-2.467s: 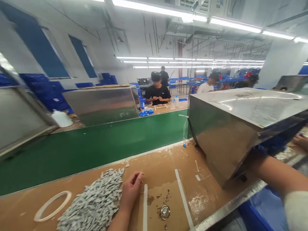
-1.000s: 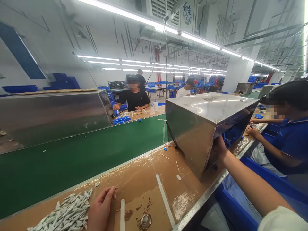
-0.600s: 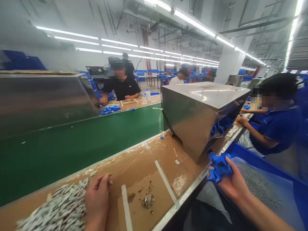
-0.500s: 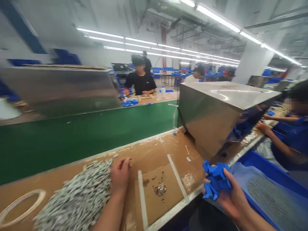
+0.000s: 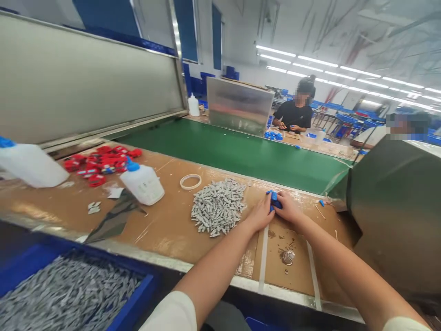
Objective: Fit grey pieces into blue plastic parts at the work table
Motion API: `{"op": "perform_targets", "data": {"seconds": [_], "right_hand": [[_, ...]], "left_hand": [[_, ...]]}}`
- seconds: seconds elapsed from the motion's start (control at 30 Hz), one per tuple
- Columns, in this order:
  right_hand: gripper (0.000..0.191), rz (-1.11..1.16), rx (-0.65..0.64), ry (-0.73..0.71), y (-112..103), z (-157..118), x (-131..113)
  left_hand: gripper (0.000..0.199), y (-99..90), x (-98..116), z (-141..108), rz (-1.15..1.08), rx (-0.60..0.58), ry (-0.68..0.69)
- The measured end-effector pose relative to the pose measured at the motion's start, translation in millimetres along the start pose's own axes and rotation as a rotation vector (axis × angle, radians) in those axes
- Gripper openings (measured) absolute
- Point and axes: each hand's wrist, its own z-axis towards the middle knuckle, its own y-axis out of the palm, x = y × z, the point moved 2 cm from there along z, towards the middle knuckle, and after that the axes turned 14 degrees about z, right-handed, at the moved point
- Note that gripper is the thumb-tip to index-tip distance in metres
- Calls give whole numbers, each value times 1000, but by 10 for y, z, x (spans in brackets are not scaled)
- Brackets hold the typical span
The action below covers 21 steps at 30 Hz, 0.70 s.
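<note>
Both hands meet over the brown work surface, just right of a heap of small grey parts [image 5: 218, 207]. Between them is a small cluster of blue pieces [image 5: 274, 200]. My left hand [image 5: 261, 212] has its fingers closed against the left side of the cluster, and my right hand [image 5: 288, 208] is closed against its right side. Below the hands lies a cardboard sheet [image 5: 299, 276] edged with pale tape strips, with a small round metal piece [image 5: 288, 257] on it. The undersides of the blue pieces are hidden by my fingers.
A green conveyor belt [image 5: 220, 145] runs behind the table. To the left are red parts [image 5: 99, 163], white bottles [image 5: 144, 184], a tape ring [image 5: 190, 181] and a blue bin [image 5: 146, 287] of grey parts. A metal box [image 5: 396, 211] stands right. A person [image 5: 295, 112] works across the belt.
The view has swung left. My right hand has moved from beyond the table's front edge to the surface, bringing blue pieces, and my left hand has come to meet it.
</note>
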Motion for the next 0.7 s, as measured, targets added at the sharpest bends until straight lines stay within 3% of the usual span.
{"op": "perform_targets", "data": {"seconds": [0.13, 0.23, 0.3, 0.37, 0.47, 0.57, 0.7], "right_hand": [[31, -184, -111, -59, 9, -19, 119], [43, -356, -180, -122, -98, -4, 96], [46, -399, -145, -144, -152, 77, 10], [38, -422, -62, -130, -142, 227, -122], [25, -476, 4, -94, 26, 531, -350], [27, -506, 5, -66, 271, 846, -524], [26, -479, -35, -12, 541, 1185, -588]], "left_hand": [[62, -13, -21, 5, 226, 73, -50], [64, -46, -16, -5, 239, 95, -46], [68, -61, 3, -8, 264, 101, -26], [74, -76, 19, 0, 284, 108, -31], [74, -119, 4, 21, 287, 141, -127], [52, -170, -46, 27, 330, 169, -236], [29, -194, -85, 17, 373, 161, -251]]}}
